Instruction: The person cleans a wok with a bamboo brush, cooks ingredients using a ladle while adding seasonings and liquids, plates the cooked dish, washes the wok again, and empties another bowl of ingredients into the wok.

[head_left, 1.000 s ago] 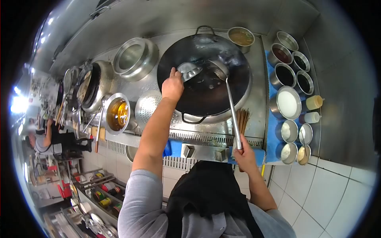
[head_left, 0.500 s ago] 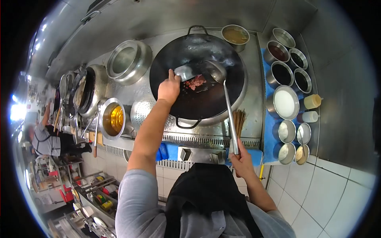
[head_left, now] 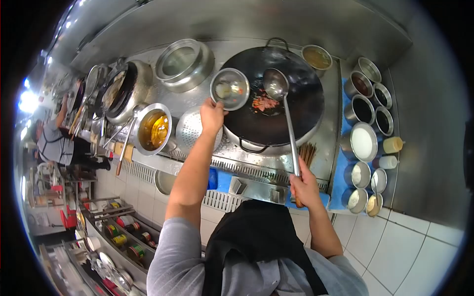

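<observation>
Steel worktop [head_left: 332, 113] w/ a big black wok [head_left: 301, 113] on it, seasoning tubs [head_left: 364, 140] down the R side. My L hand [head_left: 212, 116] grips a small metal bowl [head_left: 230, 84] at its rim, by the wok's L edge, w/ a few bits inside. My R hand [head_left: 306, 186] is wrapped round the ladle [head_left: 289, 126] handle, its cup in the wok nr the chopped pinkish food [head_left: 264, 102]

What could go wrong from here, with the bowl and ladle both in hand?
Bits show inside the metal bowl in the left hand, near the wok's left edge; some might spill outside.

The right hand holds the ladle beside the pinkish food; a rough sweep could scatter it.

A leftward swing might knock the basin of amber liquid.
</observation>
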Action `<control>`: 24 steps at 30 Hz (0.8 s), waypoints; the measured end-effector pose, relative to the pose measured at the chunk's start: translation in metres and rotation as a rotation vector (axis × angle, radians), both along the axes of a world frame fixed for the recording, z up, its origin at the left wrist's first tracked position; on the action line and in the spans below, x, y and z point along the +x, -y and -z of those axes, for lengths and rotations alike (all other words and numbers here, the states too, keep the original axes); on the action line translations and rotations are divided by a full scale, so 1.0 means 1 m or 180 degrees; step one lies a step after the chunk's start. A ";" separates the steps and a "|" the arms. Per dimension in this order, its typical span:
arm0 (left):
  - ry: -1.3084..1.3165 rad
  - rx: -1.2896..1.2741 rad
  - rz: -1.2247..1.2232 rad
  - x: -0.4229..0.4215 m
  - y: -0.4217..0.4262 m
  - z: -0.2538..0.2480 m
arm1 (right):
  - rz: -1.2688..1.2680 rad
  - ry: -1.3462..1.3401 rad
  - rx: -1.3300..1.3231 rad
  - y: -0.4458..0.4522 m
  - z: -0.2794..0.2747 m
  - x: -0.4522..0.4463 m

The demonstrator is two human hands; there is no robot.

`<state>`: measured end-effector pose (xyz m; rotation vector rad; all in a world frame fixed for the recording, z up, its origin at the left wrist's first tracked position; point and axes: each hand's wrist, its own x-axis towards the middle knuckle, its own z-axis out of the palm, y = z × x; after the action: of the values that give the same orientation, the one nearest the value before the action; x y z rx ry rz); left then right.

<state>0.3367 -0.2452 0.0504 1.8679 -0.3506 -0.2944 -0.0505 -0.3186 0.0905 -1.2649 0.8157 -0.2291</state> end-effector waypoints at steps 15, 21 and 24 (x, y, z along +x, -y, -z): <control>-0.1326 -0.1534 -0.1467 -0.112 -0.396 0.020 | 0.0102 -0.0142 -0.0076 -0.005 0.028 0.017; -0.0892 -0.1573 -0.3557 -0.239 -0.659 0.045 | -0.0260 -0.0362 -0.0671 -0.053 0.013 -0.003; -0.0714 -0.1444 -0.4567 -0.308 -0.752 0.044 | -0.0519 -0.0951 -0.1688 -0.050 0.008 0.005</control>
<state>0.0285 0.5072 0.0068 1.2231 0.9942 0.5192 -0.0451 -0.2684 0.0824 -1.8889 0.9333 -0.1280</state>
